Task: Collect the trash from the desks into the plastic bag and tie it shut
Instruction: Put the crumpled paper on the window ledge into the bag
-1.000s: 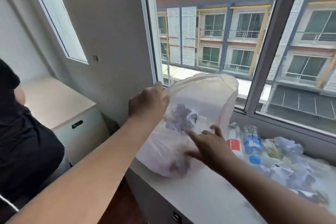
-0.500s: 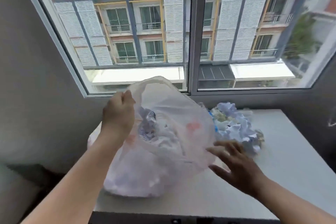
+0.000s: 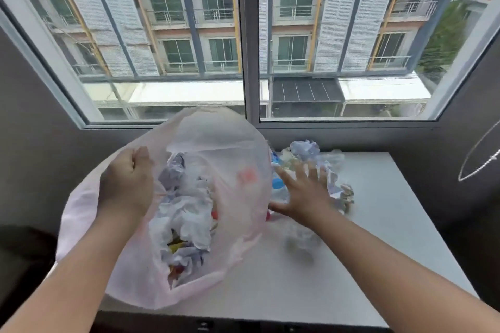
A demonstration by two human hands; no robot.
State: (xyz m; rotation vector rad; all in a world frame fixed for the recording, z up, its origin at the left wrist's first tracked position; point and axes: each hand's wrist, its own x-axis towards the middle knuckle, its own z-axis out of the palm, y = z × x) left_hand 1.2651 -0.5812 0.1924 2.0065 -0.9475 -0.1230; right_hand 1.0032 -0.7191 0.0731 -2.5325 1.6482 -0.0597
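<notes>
A translucent pinkish plastic bag stands open on the white desk, partly full of crumpled paper and wrappers. My left hand grips the bag's left rim and holds the mouth up. My right hand is spread flat, fingers straight, over the pile of trash just right of the bag: crumpled paper, plastic wrap and a bottle with a blue cap. It holds nothing that I can see.
A large window with a grey centre post runs along the desk's far edge. Dark walls close in on both sides. The desk's near edge has a dark front. A thin white cord loop hangs at the right.
The view swung right, bringing the desk and window square on. My right hand moved from the bag's side forward onto the trash pile. My left hand kept its hold on the bag rim.
</notes>
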